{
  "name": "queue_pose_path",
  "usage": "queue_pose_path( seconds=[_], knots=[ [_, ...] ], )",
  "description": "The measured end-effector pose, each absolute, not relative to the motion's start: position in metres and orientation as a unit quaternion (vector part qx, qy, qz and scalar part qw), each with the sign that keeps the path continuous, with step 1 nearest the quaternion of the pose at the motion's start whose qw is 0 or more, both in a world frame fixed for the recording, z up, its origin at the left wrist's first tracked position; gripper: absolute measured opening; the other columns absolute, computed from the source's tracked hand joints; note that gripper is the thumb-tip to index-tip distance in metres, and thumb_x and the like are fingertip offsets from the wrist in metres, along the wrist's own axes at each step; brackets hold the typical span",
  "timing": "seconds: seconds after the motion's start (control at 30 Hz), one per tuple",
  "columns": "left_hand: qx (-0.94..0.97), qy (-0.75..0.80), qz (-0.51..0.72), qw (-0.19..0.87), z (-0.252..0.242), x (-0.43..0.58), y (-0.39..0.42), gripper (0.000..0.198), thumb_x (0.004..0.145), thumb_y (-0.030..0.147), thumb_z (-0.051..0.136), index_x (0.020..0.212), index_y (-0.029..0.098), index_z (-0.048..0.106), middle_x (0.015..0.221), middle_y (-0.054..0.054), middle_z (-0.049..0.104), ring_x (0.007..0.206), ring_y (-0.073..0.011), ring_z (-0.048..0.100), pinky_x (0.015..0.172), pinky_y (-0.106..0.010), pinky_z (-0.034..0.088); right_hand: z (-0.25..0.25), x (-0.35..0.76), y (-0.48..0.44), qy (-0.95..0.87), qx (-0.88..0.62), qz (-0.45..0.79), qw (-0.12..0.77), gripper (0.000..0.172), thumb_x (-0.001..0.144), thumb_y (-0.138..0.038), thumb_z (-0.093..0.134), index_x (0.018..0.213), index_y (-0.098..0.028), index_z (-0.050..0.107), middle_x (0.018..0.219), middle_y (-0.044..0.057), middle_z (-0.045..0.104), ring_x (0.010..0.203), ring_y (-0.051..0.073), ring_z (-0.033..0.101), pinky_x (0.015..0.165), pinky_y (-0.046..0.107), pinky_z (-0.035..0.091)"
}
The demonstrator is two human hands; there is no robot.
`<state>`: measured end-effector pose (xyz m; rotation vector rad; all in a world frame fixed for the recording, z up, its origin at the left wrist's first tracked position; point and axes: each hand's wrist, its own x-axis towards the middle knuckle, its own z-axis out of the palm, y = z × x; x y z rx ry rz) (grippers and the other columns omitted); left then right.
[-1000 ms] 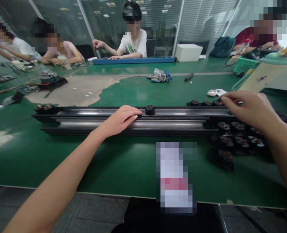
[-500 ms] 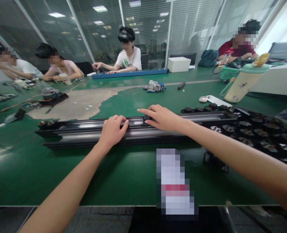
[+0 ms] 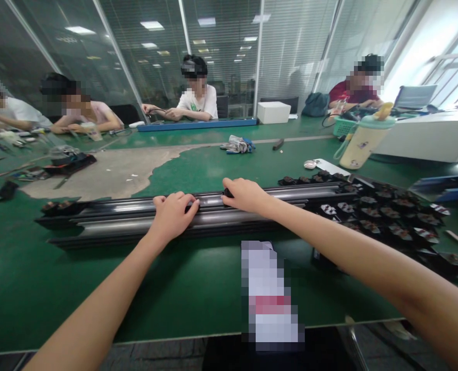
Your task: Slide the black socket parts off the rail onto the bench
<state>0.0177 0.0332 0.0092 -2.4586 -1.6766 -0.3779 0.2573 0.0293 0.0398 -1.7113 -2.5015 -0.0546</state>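
A long black metal rail [image 3: 109, 221] lies across the green table [image 3: 59, 288] in front of me. My left hand [image 3: 170, 219] rests on top of the rail near its middle, fingers curled over it. Just to its right, my right hand [image 3: 246, 195] covers a small black part [image 3: 226, 194] seated in the rail's upper groove, with its fingers closed around it. A heap of similar black parts [image 3: 387, 216] lies at the rail's right end, and a few more sit at the left end [image 3: 59, 207].
Other people sit working along the far side of the table. A pale drink bottle [image 3: 362, 144], a mouse [image 3: 310, 164], gloves [image 3: 236, 146], a white box [image 3: 273, 112] and a blue rail [image 3: 198, 125] lie beyond. A worn bare patch [image 3: 109, 172] marks the table.
My right hand came from the heap of parts at the right to the rail's middle and closed on the small black part. My left hand shifted slightly left along the rail.
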Motion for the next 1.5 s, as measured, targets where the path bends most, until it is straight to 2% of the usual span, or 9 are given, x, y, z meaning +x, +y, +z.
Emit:
queue_pose_path(
  seconds=[0.4,0.93,1.27,1.5],
  knots=[
    [-0.816,-0.559,-0.126,0.074,0.009,0.018,0.035,0.046,0.106,0.045,0.037,0.099,0.022,0.076,0.111,-0.012,0.076,0.115,-0.0327,0.068,0.097,-0.050,0.036,0.031,0.353,0.019,-0.772,-0.634,-0.003,0.048,0.030,0.101,-0.037,0.054,0.123,-0.019,0.061,0.112,0.012,0.075,0.103,0.027,0.070,0.078,0.030,0.043],
    [-0.814,-0.562,-0.129,0.072,0.007,0.018,0.037,0.052,0.104,0.048,0.033,0.095,0.023,0.077,0.112,-0.011,0.077,0.116,-0.0337,0.068,0.100,-0.055,0.036,0.018,0.546,-0.004,-0.676,-0.734,0.004,0.071,0.030,0.087,-0.041,0.061,0.109,-0.021,0.065,0.081,0.005,0.066,0.074,0.022,0.060,0.076,0.033,0.042],
    [-0.816,-0.557,-0.131,0.074,0.009,0.019,0.035,0.050,0.104,0.046,0.033,0.093,0.023,0.076,0.110,-0.011,0.077,0.114,-0.0326,0.068,0.098,-0.053,0.037,0.021,0.588,-0.019,-0.628,-0.776,0.010,0.061,0.027,0.090,-0.036,0.065,0.111,-0.019,0.064,0.084,0.008,0.066,0.074,0.022,0.057,0.079,0.035,0.040],
    [-0.817,-0.552,-0.144,0.079,0.007,0.017,0.037,0.046,0.104,0.046,0.036,0.090,0.025,0.075,0.107,-0.010,0.078,0.111,-0.0313,0.068,0.095,-0.050,0.038,0.019,0.596,-0.016,-0.643,-0.763,-0.007,0.068,0.021,0.087,-0.023,0.067,0.108,-0.021,0.065,0.097,0.014,0.068,0.086,0.025,0.058,0.088,0.037,0.041]
  ],
)
